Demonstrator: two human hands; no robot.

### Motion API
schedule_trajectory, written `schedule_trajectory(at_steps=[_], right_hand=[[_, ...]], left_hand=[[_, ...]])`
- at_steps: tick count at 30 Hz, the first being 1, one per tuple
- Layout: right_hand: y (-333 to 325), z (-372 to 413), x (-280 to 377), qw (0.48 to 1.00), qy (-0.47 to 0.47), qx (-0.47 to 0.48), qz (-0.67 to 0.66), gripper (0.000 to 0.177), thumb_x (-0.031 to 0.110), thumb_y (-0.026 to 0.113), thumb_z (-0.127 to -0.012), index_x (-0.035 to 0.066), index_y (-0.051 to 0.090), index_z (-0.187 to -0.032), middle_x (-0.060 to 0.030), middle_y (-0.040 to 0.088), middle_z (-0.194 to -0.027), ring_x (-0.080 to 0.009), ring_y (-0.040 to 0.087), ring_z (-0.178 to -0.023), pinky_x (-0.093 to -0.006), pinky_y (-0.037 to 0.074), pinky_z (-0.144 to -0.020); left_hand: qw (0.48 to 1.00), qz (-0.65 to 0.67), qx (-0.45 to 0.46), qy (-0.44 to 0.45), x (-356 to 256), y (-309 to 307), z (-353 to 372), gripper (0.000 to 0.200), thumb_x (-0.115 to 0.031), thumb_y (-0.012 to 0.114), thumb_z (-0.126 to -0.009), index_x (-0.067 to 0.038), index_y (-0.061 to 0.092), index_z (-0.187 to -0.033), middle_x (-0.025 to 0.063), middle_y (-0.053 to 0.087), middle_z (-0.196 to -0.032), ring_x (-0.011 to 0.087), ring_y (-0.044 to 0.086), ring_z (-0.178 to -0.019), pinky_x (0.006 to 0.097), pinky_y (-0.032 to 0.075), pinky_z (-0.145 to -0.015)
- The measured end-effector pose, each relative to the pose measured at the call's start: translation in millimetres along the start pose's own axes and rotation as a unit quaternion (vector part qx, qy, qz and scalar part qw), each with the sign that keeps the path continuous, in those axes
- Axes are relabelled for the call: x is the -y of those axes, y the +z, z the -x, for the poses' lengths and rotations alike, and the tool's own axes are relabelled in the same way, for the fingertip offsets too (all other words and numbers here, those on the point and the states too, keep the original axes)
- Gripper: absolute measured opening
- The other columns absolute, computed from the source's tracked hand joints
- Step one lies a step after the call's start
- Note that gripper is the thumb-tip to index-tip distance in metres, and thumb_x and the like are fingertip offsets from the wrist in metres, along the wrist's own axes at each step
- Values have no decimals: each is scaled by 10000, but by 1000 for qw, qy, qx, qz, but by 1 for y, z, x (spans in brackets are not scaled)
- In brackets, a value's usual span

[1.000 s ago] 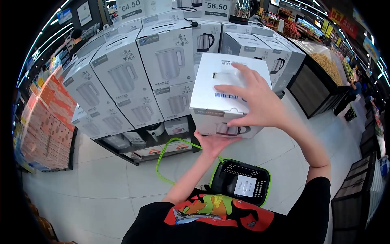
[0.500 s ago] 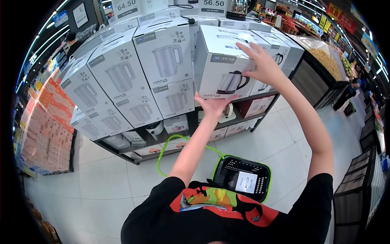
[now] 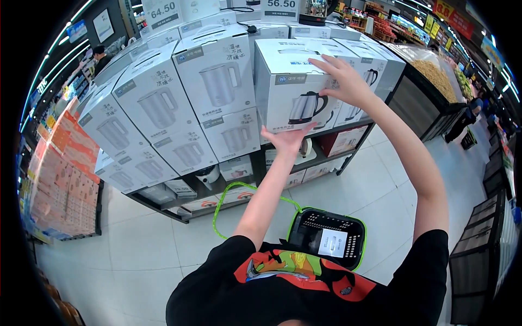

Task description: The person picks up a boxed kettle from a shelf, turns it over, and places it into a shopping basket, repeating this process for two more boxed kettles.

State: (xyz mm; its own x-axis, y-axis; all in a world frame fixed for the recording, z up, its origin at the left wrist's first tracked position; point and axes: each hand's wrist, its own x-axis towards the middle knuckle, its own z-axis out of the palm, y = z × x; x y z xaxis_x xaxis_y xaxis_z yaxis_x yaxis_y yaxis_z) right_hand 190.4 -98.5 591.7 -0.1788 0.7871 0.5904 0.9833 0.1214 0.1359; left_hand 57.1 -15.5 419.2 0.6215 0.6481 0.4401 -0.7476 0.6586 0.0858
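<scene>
A white electric kettle box (image 3: 293,87), printed with a silver and black kettle, is between my two hands at the front of the display. My left hand (image 3: 285,140) is under its lower front edge, palm up with the thumb at the left corner. From the upper right, my right hand (image 3: 345,81) curves over the top edge, its thumb against the printed front. Beside it on the left stands a similar box with a pale kettle picture (image 3: 217,76). Part of the held box's right side is hidden by my right hand.
More kettle boxes (image 3: 155,106) are stacked to the left. Price signs (image 3: 280,8) stand at the back. A lower shelf (image 3: 204,191) holds small appliances. On the floor near me sits a black basket (image 3: 356,231) with a green handle and a white box inside.
The whole view has shifted slightly. The kettle box sits a little further left in view, with both hands still on it, and my right fingers have moved slightly along its top.
</scene>
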Motion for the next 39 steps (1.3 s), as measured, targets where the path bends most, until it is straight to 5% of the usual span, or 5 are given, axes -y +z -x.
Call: schedule_trajectory(at_steps=[17,25,32,35,39], right_hand=[[88,-48,-18,989,68,-32,131,693,170,688,-651,255,353,-1252,-88,444,-1203,-343,430,-1078,-492,350,-885],[129,-75,-24,944,91,-154,276,479,122,551,-737,216,432,-1191,-96,509,-1105,-345,353,-1162,-626,189,-923],[151,-82,-21,929,188,-188,258,493,109,502,-756,185,405,-1233,-99,445,-1197,-322,308,-1209,-654,147,-918],[150,-64,-8,937,163,-219,218,589,68,542,-701,170,361,-1253,-94,419,-1209,-310,313,-1192,-599,219,-917],[181,14,26,974,73,-214,27,501,2,502,-637,113,454,-1123,-102,413,-1164,-293,368,-1100,-471,287,-909]], left_hand=[[933,-16,-357,-49,-42,-67,-48,720,-619,393,-779,-79,242,-1231,131,319,-1186,260,365,-979,480,373,-915],[985,-12,-169,5,-86,-65,-40,339,-161,381,-822,-30,330,-1130,222,281,-1307,333,294,-1222,469,243,-999],[972,-157,-161,-72,-89,-57,-20,388,-219,377,-835,-49,346,-1183,153,347,-1286,307,363,-1166,406,316,-954],[903,-341,-191,-177,-90,-104,12,368,-293,412,-841,-80,402,-1142,124,502,-1122,227,501,-990,330,399,-842],[617,-731,-48,-288,-96,-189,123,253,-253,452,-848,-50,500,-993,78,604,-807,133,559,-740,267,432,-668]])
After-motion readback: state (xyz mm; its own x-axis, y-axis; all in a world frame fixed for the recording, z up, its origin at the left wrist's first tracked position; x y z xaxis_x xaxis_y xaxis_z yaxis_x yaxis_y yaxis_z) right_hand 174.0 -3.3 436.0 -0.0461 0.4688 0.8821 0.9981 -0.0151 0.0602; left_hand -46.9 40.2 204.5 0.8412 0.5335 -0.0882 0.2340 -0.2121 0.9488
